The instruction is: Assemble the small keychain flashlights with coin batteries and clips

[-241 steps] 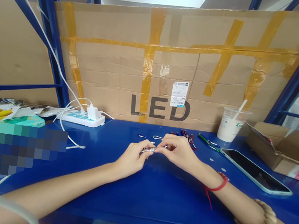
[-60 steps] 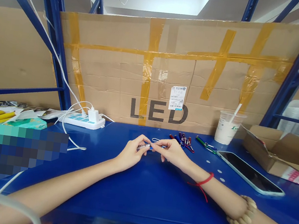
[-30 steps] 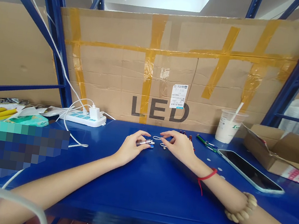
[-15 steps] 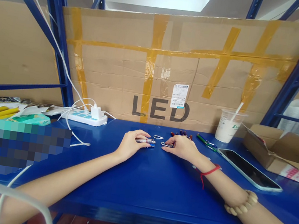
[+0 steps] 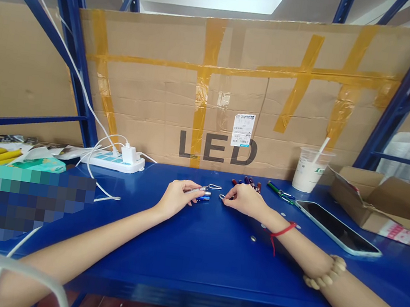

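Observation:
My left hand (image 5: 175, 199) is closed around a slim silver pen-like tube (image 5: 198, 189), its tip pointing right. A blue tube (image 5: 203, 198) of similar size lies just below it, by my fingertips. Beyond them a metal wire loop, like a carabiner clip, (image 5: 214, 187) rests on the blue table (image 5: 191, 253). My right hand (image 5: 246, 200) pinches another small metal clip (image 5: 221, 197); its rear part is hidden by my fingers. Several dark red tubes (image 5: 249, 182) lie behind my right hand, and green ones (image 5: 279, 192) lie farther right.
A phone (image 5: 335, 228), an open cardboard box (image 5: 391, 210) and a drink cup with a straw (image 5: 310, 171) stand at the right. A white power strip (image 5: 116, 161) with cables sits at the left. A large cardboard sheet (image 5: 151, 100) closes off the back.
My right hand has shifted slightly left and its fingers now cover more of the clip. The silver tube in my left hand is tilted upward at its tip and sits apart from the blue one.

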`<state>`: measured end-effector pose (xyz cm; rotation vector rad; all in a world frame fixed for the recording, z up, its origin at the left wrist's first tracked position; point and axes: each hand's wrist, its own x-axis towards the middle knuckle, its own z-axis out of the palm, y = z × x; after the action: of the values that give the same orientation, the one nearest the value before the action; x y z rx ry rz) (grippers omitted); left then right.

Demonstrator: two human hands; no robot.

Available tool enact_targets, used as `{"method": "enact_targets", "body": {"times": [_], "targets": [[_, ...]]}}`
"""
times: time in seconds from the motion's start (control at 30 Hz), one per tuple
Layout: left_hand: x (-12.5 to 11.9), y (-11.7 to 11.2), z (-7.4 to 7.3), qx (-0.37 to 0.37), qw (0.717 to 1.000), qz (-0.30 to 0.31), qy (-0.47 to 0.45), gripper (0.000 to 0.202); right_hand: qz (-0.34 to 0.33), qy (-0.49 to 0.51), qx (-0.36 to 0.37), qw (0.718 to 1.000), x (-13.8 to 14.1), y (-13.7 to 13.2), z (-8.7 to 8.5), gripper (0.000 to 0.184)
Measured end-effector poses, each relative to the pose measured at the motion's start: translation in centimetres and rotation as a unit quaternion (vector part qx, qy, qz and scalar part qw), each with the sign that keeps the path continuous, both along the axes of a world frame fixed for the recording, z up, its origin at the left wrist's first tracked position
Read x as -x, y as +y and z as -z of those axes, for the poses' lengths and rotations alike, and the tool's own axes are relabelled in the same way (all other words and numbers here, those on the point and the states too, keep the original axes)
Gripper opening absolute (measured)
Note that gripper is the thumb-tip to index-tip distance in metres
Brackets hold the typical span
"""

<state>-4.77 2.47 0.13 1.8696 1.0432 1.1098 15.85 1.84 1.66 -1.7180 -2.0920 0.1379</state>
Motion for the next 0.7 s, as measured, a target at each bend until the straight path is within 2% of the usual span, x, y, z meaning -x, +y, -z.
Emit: {"method": "enact_targets", "body": {"times": [0.1,0.23,0.4,0.57,0.7], "targets": [[-0.2,0.0,-0.1,0.025,1.000,0.003,-0.013,0.039,-0.020,0.073,0.003,0.997,-0.1,0.4,0.2,0.020],[-0.5,-0.3,-0.4,0.079,0.996,0.013,-0.047,0.042,-0.054,0.215,0.039,0.974,0.0,0.9,0.5,0.027],[-0.7,-0.5,-0.5,0.137,0.987,0.034,-0.080,0.036,-0.045,0.274,0.071,0.958,0.1,1.0,0.3,0.023],[-0.6,-0.5,-0.3,0.148,0.984,0.060,-0.085,0.035,-0.100,0.301,0.129,0.940,-0.3,-0.3,-1.8,0.016],[-0.6,-0.7,-0.3,0.136,0.986,0.072,-0.061,0.034,-0.232,0.210,0.256,0.915,-2.2,-2.0,-4.4,0.013]]}}
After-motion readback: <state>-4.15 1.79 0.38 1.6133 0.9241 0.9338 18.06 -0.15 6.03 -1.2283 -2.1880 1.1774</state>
